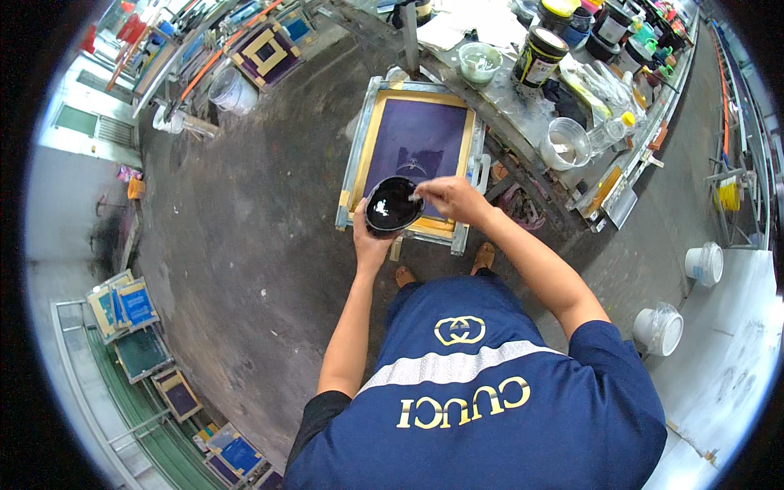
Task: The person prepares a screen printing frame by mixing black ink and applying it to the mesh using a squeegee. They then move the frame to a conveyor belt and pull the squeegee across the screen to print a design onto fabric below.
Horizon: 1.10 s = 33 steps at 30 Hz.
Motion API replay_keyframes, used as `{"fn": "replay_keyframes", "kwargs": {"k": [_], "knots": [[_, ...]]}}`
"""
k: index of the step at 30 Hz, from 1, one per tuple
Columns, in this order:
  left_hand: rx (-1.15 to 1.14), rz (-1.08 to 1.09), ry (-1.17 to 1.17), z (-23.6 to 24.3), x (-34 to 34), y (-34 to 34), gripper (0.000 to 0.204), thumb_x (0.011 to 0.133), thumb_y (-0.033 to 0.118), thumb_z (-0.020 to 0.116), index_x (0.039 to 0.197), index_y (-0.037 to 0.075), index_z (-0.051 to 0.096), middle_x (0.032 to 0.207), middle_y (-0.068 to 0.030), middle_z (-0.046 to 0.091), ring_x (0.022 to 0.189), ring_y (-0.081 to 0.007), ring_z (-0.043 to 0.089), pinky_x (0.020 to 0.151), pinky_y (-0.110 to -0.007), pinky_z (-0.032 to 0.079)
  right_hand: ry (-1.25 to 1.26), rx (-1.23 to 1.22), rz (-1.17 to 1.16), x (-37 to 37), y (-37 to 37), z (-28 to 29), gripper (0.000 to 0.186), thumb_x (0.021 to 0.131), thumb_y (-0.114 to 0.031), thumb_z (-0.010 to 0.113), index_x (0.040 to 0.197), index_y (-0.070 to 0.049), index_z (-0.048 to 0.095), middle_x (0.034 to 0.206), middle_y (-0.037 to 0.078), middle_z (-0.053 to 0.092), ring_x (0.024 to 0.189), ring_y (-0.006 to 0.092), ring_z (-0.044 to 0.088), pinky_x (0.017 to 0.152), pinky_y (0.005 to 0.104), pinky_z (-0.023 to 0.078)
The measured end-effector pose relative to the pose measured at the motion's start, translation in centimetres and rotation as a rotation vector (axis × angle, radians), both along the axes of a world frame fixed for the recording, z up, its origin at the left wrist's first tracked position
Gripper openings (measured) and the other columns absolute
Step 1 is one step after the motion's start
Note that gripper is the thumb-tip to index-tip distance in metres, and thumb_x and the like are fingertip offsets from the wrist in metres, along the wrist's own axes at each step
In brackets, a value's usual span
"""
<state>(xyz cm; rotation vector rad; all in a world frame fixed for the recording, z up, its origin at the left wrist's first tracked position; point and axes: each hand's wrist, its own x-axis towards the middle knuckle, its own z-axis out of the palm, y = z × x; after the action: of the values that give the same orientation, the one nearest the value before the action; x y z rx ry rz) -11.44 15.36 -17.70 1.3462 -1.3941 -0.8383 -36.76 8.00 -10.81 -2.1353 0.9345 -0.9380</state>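
Bowl (pixel 415 224), dark, round: sat in left hand (pixel 371 245), raised over purple screen (pixel 412 122), open top facing camera. Gripped from lower left, fingers curled round outside. Looked well filled with glossy black liquid (pixel 398 198), so filling judged done; exact level hard to read. Reached across from the right with right hand (pixel 453 198), fingers bunched narrow at bowl's right rim, apparently pinching small pale item (pixel 416 196), too tiny to identify. Could not tell whether stirring, wiping or picking out. Judged mid-action, not finished. Not yet done: letting go of pale item, putting bowl down. Beyond that, could not tell what was left.

Purple screen: lay below, lower part hidden by bowl and hands. Showed darker patch (pixel 426 159) just above bowl in view, cause unclear; could not tell whether any liquid had reached mesh. Noted bench (pixel 510 102) at upper right with black jar (pixel 539 59) and clear bottle (pixel 608 135), both untouched.
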Motion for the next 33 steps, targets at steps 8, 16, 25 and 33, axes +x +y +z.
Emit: {"fn": "replay_keyframes", "kwargs": {"k": [8,16,25,33], "knots": [[-0.092,-0.076,-0.487,1.6,-1.8,-0.5,0.091,0.067,0.010,0.094,0.147,0.010,0.051,0.156,-0.0167,0.048,0.140,-0.0411,0.052,0.112,-0.049,0.049,-0.078,0.154,-0.274,-3.4,3.1,-0.1,0.019,0.094,-0.007,0.070,0.112,-0.004,0.075,0.099,0.018,0.076,0.089,0.0341,0.075,0.079,0.0400,0.059],[-0.067,-0.087,-0.726,2.6,-0.2,-2.7,0.084,0.071,-0.002,0.084,0.147,0.016,0.053,0.153,-0.0149,0.049,0.135,-0.0433,0.054,0.109,-0.049,0.050,-0.132,0.176,-0.456,-7.1,5.7,-2.6,0.019,0.097,-0.005,0.068,0.114,-0.004,0.076,0.100,0.018,0.077,0.085,0.0305,0.075,0.077,0.0364,0.059],[-0.088,-0.184,-0.825,5.8,0.1,-4.7,0.079,0.074,-0.005,0.079,0.146,0.021,0.058,0.157,-0.0116,0.046,0.138,-0.0414,0.053,0.111,-0.049,0.050,-0.088,0.113,-0.484,-6.3,5.7,-4.6,0.018,0.098,-0.010,0.067,0.114,-0.005,0.075,0.103,0.019,0.076,0.091,0.0362,0.074,0.081,0.0410,0.059],[-0.163,-0.238,-0.844,7.7,-2.6,-5.1,0.077,0.072,0.003,0.086,0.143,0.019,0.060,0.157,-0.0115,0.047,0.139,-0.0418,0.052,0.111,-0.048,0.049,-0.076,-0.028,-0.526,-5.5,2.1,-5.2,0.017,0.097,-0.012,0.068,0.112,-0.006,0.074,0.100,0.017,0.076,0.090,0.0373,0.073,0.079,0.0444,0.059]]}}
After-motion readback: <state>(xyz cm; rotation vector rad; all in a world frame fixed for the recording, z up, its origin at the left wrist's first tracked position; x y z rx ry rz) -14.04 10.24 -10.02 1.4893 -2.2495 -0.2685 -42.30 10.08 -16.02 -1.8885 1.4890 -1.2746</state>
